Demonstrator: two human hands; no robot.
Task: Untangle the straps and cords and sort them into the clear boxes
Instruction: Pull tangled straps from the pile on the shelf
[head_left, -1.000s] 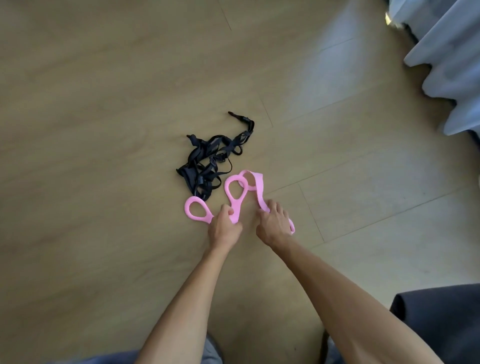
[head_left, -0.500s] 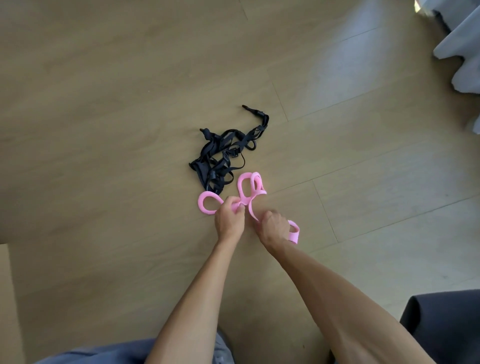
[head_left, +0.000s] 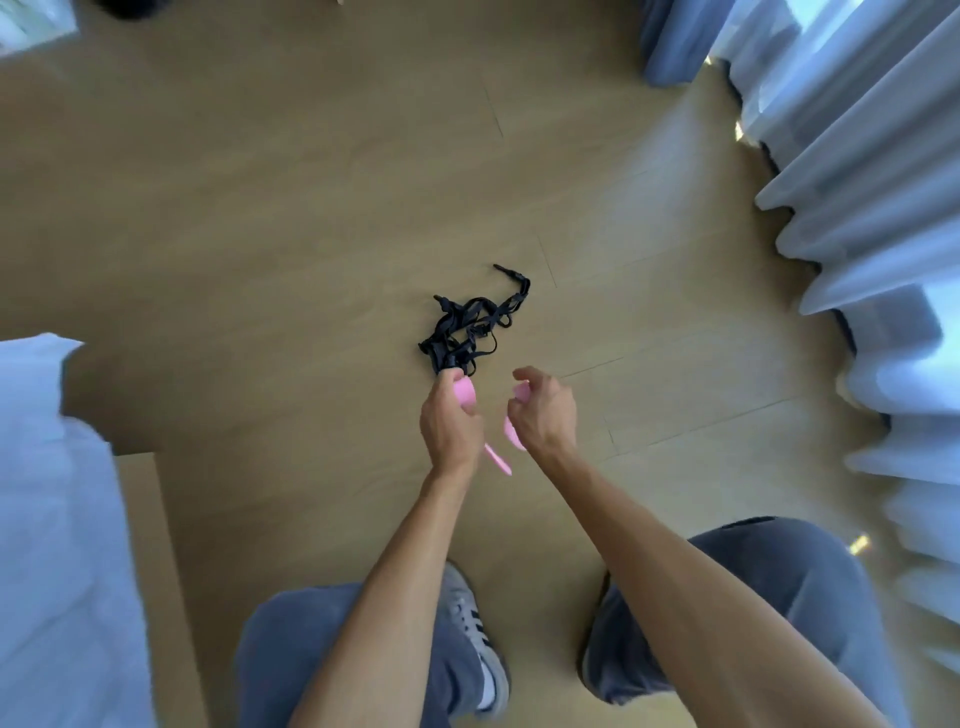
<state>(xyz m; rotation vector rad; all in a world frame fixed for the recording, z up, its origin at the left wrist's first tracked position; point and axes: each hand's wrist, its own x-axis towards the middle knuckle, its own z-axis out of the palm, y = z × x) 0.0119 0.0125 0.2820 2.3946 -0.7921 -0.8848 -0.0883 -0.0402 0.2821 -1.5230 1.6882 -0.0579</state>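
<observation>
Grey trousers (head_left: 322, 639): cover both knees at the bottom, closest to the camera.
Shoe (head_left: 470, 618): grey with dark stripes, on the floor between the knees, partly behind the left arm.
Left hand (head_left: 451, 423): held up over the floor, its fingers (head_left: 447, 384) curled tight around one end of the pink strap.
Right hand (head_left: 543, 413): just beside the left hand but not touching it. Its fingers pinch another part of the pink strap; the first finger is bent and sticks up.
Pink strap (head_left: 464, 392): held in both hands, off the floor. One bit pokes out of the left fist, one loop hangs down between the wrists, and a small bit shows at the right thumb.
Black straps (head_left: 470, 327): a tangled heap on the floor, just past the left knuckles. One long end trails off to the right.
Floor (head_left: 260, 234): light wood planks.
Curtains (head_left: 857, 208): pale blue-white folds along the right side.
White blur (head_left: 47, 519): on the left edge, too fuzzy to tell what it is.
</observation>
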